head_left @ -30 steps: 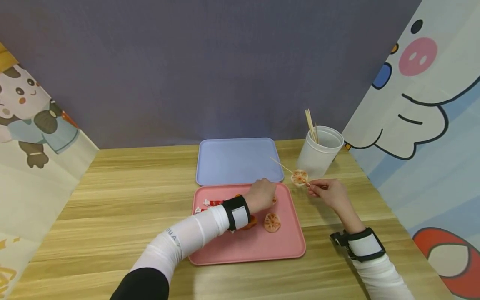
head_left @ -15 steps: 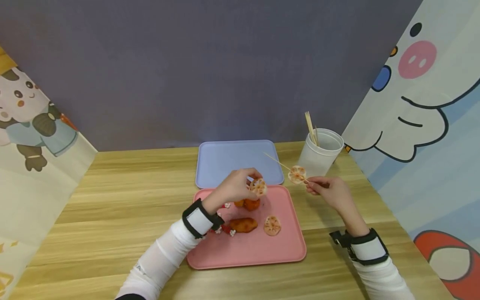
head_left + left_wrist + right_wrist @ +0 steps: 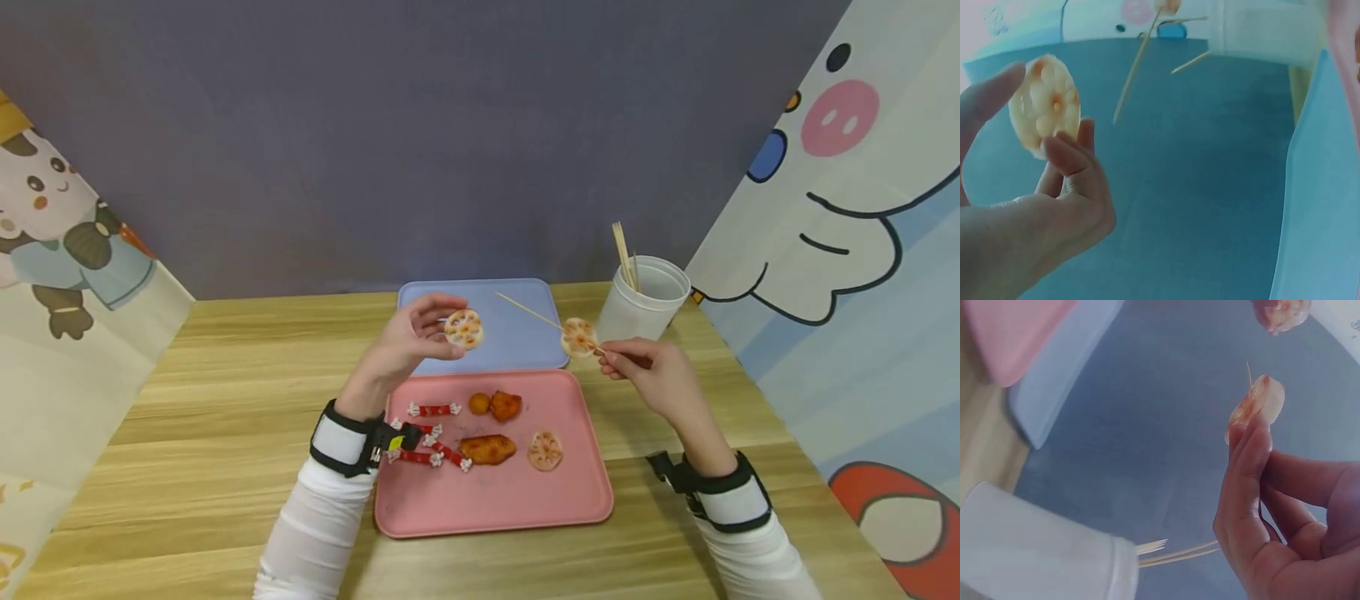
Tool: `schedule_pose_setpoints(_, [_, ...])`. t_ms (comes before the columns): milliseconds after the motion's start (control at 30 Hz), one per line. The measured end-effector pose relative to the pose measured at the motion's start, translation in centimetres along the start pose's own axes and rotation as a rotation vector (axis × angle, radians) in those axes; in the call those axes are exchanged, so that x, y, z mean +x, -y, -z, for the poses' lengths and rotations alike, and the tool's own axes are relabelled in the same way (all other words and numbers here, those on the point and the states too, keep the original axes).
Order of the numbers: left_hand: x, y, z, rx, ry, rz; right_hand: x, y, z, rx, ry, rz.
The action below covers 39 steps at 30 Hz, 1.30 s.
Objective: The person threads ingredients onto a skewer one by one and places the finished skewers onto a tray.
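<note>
Wooden skewer point(image 3: 528, 310) pinched in your right hand point(image 3: 658, 372), tip toward ten o'clock; left hand point(image 3: 398, 347) pinches a loose lotus slice point(image 3: 464, 329), nine o'clock of the threaded slice point(image 3: 579, 337). I'd square it to the tip, rim-grip only.

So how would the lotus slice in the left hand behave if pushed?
The lotus slice is probably fairly stiff, showing no sag where the left hand pinches its edge. Flat-faced, it would likely slide if laid down, though its round rim could let it roll.
</note>
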State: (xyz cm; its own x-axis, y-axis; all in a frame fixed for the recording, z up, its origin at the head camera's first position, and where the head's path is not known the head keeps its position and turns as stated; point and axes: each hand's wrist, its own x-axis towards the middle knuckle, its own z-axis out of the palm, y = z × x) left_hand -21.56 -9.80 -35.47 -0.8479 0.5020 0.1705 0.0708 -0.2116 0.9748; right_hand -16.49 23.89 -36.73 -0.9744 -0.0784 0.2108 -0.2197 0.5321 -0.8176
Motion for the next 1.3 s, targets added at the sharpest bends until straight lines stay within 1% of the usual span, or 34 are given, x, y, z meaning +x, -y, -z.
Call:
schedule_pose_setpoints(67, [-0.1, -0.2, 0.3, -0.089, -0.041, -0.019, 0.0, 0.4, -0.1, 0.013, -0.001, 0.024])
schedule_pose_setpoints(133, [-0.3, -0.4, 0.5, -0.154, -0.077, -0.031, 0.0, 0.9, -0.1, 0.033, -0.001, 0.039])
schedule_pose_setpoints(233, [-0.2, -0.7, 0.9, -0.251, -0.092, -0.059, -0.1, 1.6, -0.1, 0.054, 0.002, 0.049])
schedule_pose_setpoints(300, [-0.1, -0.8, 1.1, -0.313, -0.085, -0.081, -0.2, 2.0, -0.1, 0.062, 0.003, 0.055])
schedule_pose_setpoints(333, [0.0, -0.8, 1.2, -0.337, -0.07, -0.095, -0.3, 2.2, -0.1, 0.063, 0.003, 0.058])
schedule_pose_setpoints(433, [0.2, -0.8, 1.7, -0.404, -0.001, -0.129, -0.4, 2.9, -0.3, 0.065, 0.003, 0.074])
schedule_pose_setpoints(533, [0.4, -0.7, 2.0, -0.451, 0.068, -0.154, -0.3, 3.5, -0.6, 0.082, 0.009, 0.097])
schedule_pose_setpoints(633, [0.6, -0.6, 2.1, -0.501, 0.105, -0.172, -0.2, 4.0, -0.9, 0.102, 0.019, 0.109])
schedule_pose_setpoints(833, [0.7, -0.3, 1.8, -0.575, 0.092, -0.192, -0.7, 4.5, -1.0, 0.078, 0.031, 0.114])
schedule_pose_setpoints(1100, [1.0, 0.0, 1.6, -0.658, 0.084, -0.207, -1.9, 4.8, -0.5, 0.035, 0.006, 0.13])
schedule_pose_setpoints(1300, [1.2, 0.2, 1.2, -0.681, 0.108, -0.202, -2.0, 5.0, -0.4, -0.002, -0.008, 0.134])
